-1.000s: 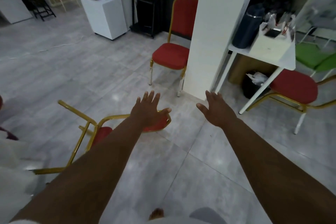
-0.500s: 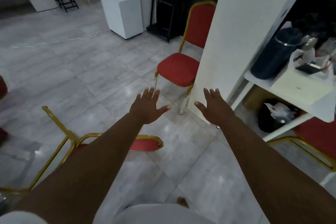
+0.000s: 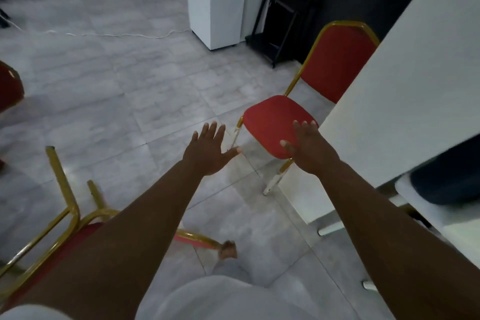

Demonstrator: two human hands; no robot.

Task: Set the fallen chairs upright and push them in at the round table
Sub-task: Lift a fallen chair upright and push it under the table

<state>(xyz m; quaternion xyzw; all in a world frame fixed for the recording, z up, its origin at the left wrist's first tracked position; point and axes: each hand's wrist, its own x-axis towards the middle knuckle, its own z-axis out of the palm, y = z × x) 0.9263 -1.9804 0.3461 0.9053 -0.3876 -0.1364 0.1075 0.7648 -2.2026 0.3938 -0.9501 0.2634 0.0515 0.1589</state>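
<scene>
A fallen chair [image 3: 65,213] with gold legs and red padding lies on its side at the lower left, partly hidden under my left arm. An upright red chair [image 3: 272,122] with a gold frame stands ahead beside a white pillar. My left hand [image 3: 207,150] is stretched forward with fingers spread, holding nothing, above the floor just left of that chair's seat. My right hand [image 3: 309,148] is also spread and holds nothing; it appears over the front right corner of the seat. I cannot tell whether it touches the seat.
A white pillar [image 3: 405,80] rises on the right with a white table [image 3: 441,215] beside it. A white cabinet [image 3: 215,13] and a black rack [image 3: 275,31] stand behind. Part of another red chair [image 3: 9,86] shows at the left edge. A cable [image 3: 109,34] runs across the floor.
I have walked forward: the upright red chair is closer and my hands now reach its seat. The fallen chair has slid down to the lower left of view.
</scene>
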